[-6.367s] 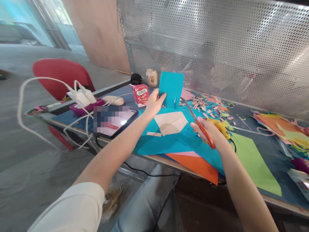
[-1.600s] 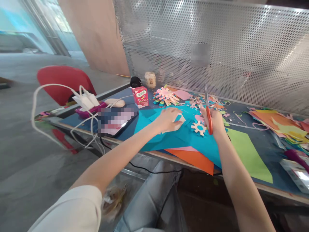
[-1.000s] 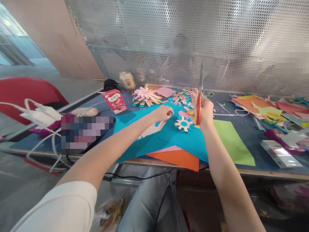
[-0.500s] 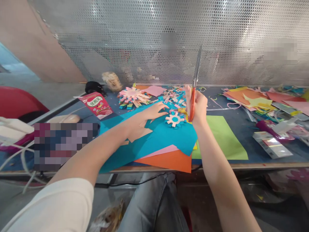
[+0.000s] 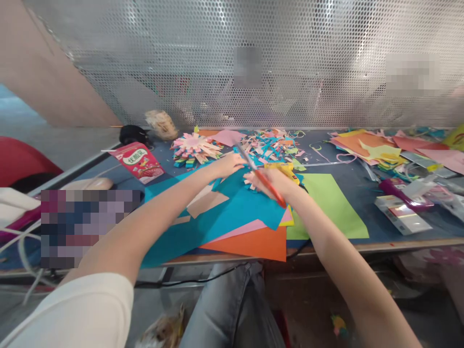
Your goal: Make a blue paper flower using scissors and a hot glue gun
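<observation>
My right hand [image 5: 273,183] grips a pair of scissors [image 5: 268,186] by its orange-red handles. The blades tilt up and to the left, blurred by motion. Under that hand, a small pink and blue fringed paper flower [image 5: 250,181] is mostly hidden. My left hand [image 5: 228,166] rests above the blue paper [image 5: 235,208], fingers stretched to the right and slightly apart. Beneath its wrist lie pale peach paper pieces [image 5: 208,204]. A larger fringed paper flower [image 5: 195,146] in pink and blue stands behind the left hand.
Paper scraps [image 5: 271,145] are heaped at the back. Green paper [image 5: 326,208] and orange paper [image 5: 253,244] lie at the front. A red drink carton [image 5: 140,162] stands left. Coloured sheets [image 5: 369,147] and a clear box [image 5: 402,215] are at right. A perforated metal panel [image 5: 308,58] rises behind.
My right hand has lowered and moved left over the small paper flower, and the scissors have swung from upright to leaning left. My left hand stays about where it was.
</observation>
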`<state>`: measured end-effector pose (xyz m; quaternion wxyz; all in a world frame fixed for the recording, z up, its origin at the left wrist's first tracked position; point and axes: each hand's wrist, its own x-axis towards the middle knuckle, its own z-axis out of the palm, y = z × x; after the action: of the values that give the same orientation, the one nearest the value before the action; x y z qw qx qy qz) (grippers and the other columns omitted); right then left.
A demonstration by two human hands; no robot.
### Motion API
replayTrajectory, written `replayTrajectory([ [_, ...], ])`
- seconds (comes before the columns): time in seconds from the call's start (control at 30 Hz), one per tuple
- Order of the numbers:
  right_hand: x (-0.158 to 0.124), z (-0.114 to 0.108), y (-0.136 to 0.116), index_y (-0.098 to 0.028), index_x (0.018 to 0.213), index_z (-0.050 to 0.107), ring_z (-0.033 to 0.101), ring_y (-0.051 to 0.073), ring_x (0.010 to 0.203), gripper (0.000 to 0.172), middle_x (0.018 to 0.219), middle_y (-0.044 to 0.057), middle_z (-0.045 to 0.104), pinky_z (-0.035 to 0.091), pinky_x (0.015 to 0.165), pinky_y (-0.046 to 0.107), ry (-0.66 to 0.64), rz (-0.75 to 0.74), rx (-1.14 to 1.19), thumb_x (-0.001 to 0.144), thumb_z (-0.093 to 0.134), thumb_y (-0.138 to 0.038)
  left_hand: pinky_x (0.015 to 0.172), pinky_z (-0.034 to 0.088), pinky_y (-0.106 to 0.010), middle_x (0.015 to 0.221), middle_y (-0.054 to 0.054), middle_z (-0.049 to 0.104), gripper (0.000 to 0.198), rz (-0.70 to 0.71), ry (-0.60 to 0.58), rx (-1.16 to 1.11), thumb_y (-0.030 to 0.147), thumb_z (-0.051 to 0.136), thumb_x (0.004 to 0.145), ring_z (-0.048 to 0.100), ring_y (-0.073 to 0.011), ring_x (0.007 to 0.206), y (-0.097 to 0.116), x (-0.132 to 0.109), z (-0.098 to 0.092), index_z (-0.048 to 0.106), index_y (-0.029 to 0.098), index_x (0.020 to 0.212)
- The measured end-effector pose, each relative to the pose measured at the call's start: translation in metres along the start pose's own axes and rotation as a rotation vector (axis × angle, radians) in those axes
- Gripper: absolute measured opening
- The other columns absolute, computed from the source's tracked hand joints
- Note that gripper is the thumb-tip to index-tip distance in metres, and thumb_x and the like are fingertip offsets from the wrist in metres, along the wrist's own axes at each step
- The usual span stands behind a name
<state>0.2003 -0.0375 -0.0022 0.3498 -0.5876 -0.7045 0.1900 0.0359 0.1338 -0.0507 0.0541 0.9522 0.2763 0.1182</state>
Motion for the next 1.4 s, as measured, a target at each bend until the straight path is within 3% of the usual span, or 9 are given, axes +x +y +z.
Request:
replayTrajectory([
  [0.13, -0.028, 0.008, -0.009, -0.015, 0.093, 0.059, 0.063, 0.023, 0.076, 0.049, 0.083, 0.011, 0.067, 0.041, 0.064, 0.029, -0.307, -0.207, -0.523, 0.079, 0.050, -0.061, 0.081, 0.038, -0.027, 0.091, -0.006, 0.053, 0.044, 0.101, -0.002, 0.218, 0.015, 0.030, 0.088, 0.048, -0.0162, 0.084, -0.010, -0.001, 0.011, 0.064, 0.026, 0.114],
  [0.33, -0.052, 0.012, -0.015, -0.012, 0.103, 0.057, 0.062, 0.028, 0.094, 0.044, 0.104, 0.014, 0.066, 0.044, 0.079, 0.036, -0.445, -0.315, -0.645, 0.077, 0.057, -0.047, 0.084, 0.034, -0.030, 0.095, -0.006, 0.047, 0.051, 0.103, -0.055, 0.338, 0.011, 0.027, 0.089, 0.044, -0.0190, 0.089, -0.015, 0.001, 0.011, 0.055, 0.035, 0.124],
  [0.53, -0.070, 0.006, -0.011, -0.014, 0.097, 0.057, 0.064, 0.026, 0.085, 0.040, 0.095, 0.011, 0.068, 0.043, 0.068, 0.034, -0.399, -0.288, -0.609, 0.076, 0.054, -0.048, 0.082, 0.037, -0.031, 0.097, -0.009, 0.051, 0.050, 0.087, -0.055, 0.299, 0.011, 0.028, 0.086, 0.047, -0.0216, 0.092, -0.023, 0.016, 0.010, 0.058, 0.028, 0.122],
  [0.8, -0.075, 0.010, 0.005, -0.019, 0.087, 0.057, 0.062, 0.022, 0.074, 0.039, 0.082, 0.007, 0.068, 0.038, 0.063, 0.031, -0.304, -0.280, -0.544, 0.068, 0.057, -0.053, 0.085, 0.038, -0.033, 0.097, -0.012, 0.056, 0.044, 0.149, -0.034, 0.311, 0.013, 0.033, 0.085, 0.050, -0.0227, 0.095, -0.026, 0.062, 0.009, 0.063, 0.020, 0.117],
  [0.97, -0.075, 0.010, 0.006, -0.020, 0.082, 0.056, 0.060, 0.020, 0.066, 0.041, 0.075, 0.005, 0.066, 0.033, 0.057, 0.030, -0.259, -0.283, -0.528, 0.067, 0.055, -0.058, 0.085, 0.041, -0.031, 0.096, -0.010, 0.063, 0.030, 0.097, 0.015, 0.147, 0.017, 0.045, 0.080, 0.055, -0.0227, 0.097, -0.024, 0.088, 0.003, 0.071, 0.020, 0.096],
  [1.07, -0.075, 0.010, 0.006, -0.020, 0.080, 0.055, 0.060, 0.020, 0.065, 0.042, 0.074, 0.005, 0.066, 0.032, 0.056, 0.029, -0.247, -0.269, -0.523, 0.067, 0.054, -0.060, 0.085, 0.043, -0.029, 0.104, -0.009, 0.066, 0.030, 0.072, 0.060, 0.060, 0.019, 0.045, 0.080, 0.059, -0.0208, 0.097, -0.021, 0.097, -0.003, 0.069, 0.018, 0.098],
  [1.2, -0.074, 0.007, 0.002, -0.019, 0.082, 0.055, 0.061, 0.022, 0.068, 0.041, 0.075, 0.007, 0.066, 0.034, 0.057, 0.028, -0.250, -0.228, -0.514, 0.067, 0.058, -0.057, 0.078, 0.045, -0.024, 0.101, -0.007, 0.069, 0.028, 0.031, 0.052, -0.018, 0.031, 0.051, 0.079, 0.063, -0.0184, 0.089, -0.023, 0.092, -0.019, 0.071, 0.016, 0.092],
  [1.3, -0.075, 0.002, -0.002, -0.019, 0.084, 0.055, 0.062, 0.023, 0.072, 0.042, 0.079, 0.009, 0.067, 0.038, 0.059, 0.028, -0.232, -0.190, -0.431, 0.065, 0.061, -0.057, 0.071, 0.045, -0.025, 0.082, -0.005, 0.072, 0.035, -0.087, 0.056, -0.124, 0.040, 0.049, 0.080, 0.062, -0.0172, 0.076, -0.026, 0.075, -0.039, 0.071, 0.014, 0.091],
  [1.4, -0.076, -0.002, -0.002, -0.020, 0.081, 0.053, 0.062, 0.023, 0.071, 0.041, 0.079, 0.009, 0.066, 0.040, 0.058, 0.029, -0.151, -0.147, -0.267, 0.067, 0.058, -0.058, 0.072, 0.043, -0.025, 0.081, -0.004, 0.071, 0.038, -0.174, 0.080, -0.172, 0.040, 0.050, 0.080, 0.059, -0.0145, 0.074, -0.028, 0.053, -0.062, 0.067, 0.013, 0.100],
])
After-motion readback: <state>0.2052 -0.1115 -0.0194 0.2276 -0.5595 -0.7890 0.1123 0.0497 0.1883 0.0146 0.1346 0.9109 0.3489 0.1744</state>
